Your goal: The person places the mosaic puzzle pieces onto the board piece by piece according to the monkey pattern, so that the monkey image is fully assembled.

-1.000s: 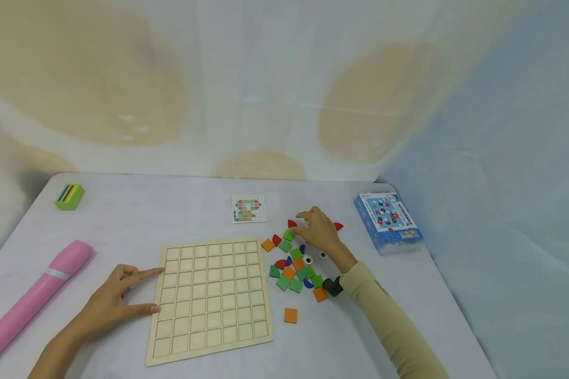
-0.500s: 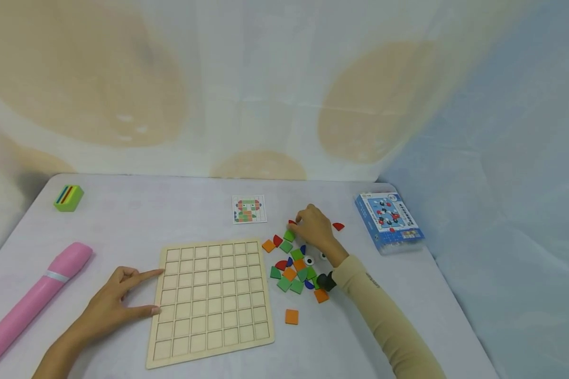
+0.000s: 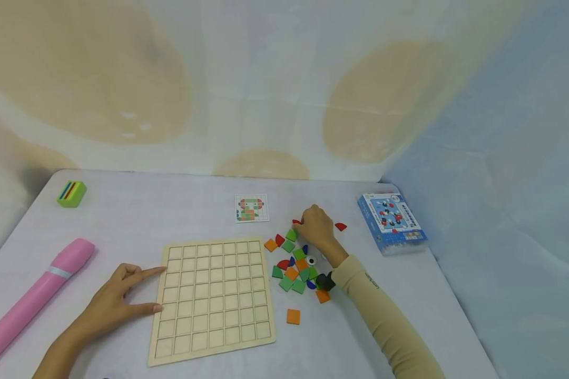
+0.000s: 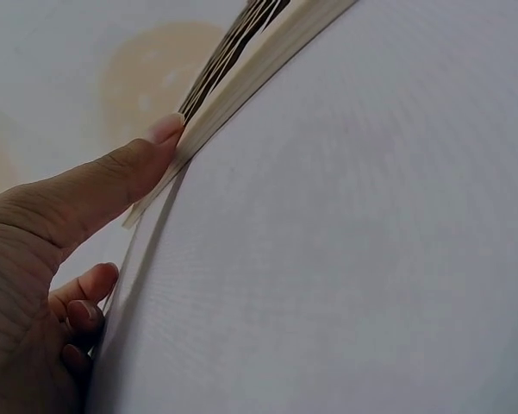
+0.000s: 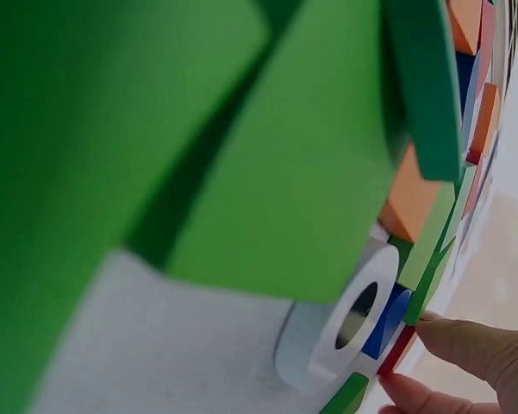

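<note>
A pale wooden grid board (image 3: 216,290) lies on the table. My left hand (image 3: 108,301) rests at its left edge, index finger and thumb stretched out against the rim; in the left wrist view the thumb (image 4: 121,177) presses the board's edge. Beyond the pile of coloured pieces, my right hand (image 3: 316,227) pinches a red quarter-round piece (image 5: 397,350) between thumb and finger, low at the tabletop. Around it lie green squares (image 3: 291,235), orange squares (image 3: 271,245), blue pieces (image 3: 311,285) and a white eye disc (image 3: 311,260). My right forearm partly covers some black pieces (image 3: 329,281).
A printed pattern card (image 3: 252,208) lies behind the board. A blue box (image 3: 392,221) stands at the right, with a loose red piece (image 3: 341,227) to its left. At the left are a pink roll (image 3: 40,292) and a green block (image 3: 71,194). One orange square (image 3: 293,316) lies apart.
My right hand's fingers have curled in and closed on the red piece, and the wrist has drawn slightly left. The left hand stays at the board's edge.
</note>
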`<state>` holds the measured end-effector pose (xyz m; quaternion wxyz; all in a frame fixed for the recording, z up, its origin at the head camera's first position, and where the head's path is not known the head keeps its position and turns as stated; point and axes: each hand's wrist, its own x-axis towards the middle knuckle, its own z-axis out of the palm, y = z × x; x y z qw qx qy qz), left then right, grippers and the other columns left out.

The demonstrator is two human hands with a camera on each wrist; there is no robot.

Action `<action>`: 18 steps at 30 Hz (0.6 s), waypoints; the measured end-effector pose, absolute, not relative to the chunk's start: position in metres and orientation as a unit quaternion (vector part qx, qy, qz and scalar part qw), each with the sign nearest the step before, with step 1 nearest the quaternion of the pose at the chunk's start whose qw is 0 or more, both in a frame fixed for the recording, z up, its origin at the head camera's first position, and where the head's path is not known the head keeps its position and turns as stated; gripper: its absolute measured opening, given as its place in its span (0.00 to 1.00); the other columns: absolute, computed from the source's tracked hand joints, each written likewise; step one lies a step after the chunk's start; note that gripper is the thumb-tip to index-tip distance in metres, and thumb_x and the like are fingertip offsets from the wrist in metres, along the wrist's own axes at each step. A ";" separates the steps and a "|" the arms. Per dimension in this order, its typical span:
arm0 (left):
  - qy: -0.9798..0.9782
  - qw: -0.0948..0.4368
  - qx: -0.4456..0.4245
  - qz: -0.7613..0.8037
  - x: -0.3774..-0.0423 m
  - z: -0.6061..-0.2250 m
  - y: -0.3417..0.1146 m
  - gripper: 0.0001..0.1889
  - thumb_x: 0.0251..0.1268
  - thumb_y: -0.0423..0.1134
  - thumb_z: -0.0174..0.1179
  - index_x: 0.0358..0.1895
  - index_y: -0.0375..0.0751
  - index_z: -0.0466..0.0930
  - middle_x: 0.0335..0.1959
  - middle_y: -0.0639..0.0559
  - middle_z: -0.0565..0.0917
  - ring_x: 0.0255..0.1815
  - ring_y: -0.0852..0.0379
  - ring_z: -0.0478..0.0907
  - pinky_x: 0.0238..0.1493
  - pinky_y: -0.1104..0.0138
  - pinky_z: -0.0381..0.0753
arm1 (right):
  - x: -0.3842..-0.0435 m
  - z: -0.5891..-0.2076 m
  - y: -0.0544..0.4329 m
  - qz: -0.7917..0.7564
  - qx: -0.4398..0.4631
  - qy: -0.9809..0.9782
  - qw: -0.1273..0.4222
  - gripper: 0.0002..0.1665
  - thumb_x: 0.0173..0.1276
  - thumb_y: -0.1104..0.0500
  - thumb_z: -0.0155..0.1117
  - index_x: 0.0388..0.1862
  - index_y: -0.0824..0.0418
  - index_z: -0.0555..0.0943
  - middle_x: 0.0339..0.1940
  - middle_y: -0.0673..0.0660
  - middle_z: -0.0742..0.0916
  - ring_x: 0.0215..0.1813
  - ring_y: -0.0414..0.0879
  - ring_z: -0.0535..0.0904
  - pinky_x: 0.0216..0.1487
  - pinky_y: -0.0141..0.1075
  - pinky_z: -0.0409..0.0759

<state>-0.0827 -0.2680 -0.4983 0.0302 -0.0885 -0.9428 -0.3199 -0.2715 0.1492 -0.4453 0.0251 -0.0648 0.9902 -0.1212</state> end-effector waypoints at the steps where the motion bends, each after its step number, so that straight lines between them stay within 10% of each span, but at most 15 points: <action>1: -0.943 0.031 -0.089 -0.320 -0.083 -0.498 -0.268 0.40 0.43 0.58 0.78 0.66 0.61 0.76 0.47 0.51 0.67 0.44 0.53 0.65 0.40 0.66 0.63 | -0.271 -0.445 0.149 -0.123 -0.064 0.990 0.027 0.20 0.63 0.50 0.72 0.22 0.65 0.83 0.31 0.57 0.78 0.32 0.48 0.74 0.28 0.36 0.73; 18: -0.943 -0.005 -0.082 -0.322 -0.086 -0.495 -0.268 0.41 0.44 0.63 0.75 0.66 0.59 0.75 0.48 0.47 0.69 0.46 0.50 0.70 0.44 0.55 0.69 | -0.260 -0.427 0.128 -0.141 -0.168 0.976 -0.005 0.17 0.59 0.52 0.75 0.34 0.66 0.87 0.40 0.58 0.81 0.39 0.49 0.77 0.40 0.40 0.80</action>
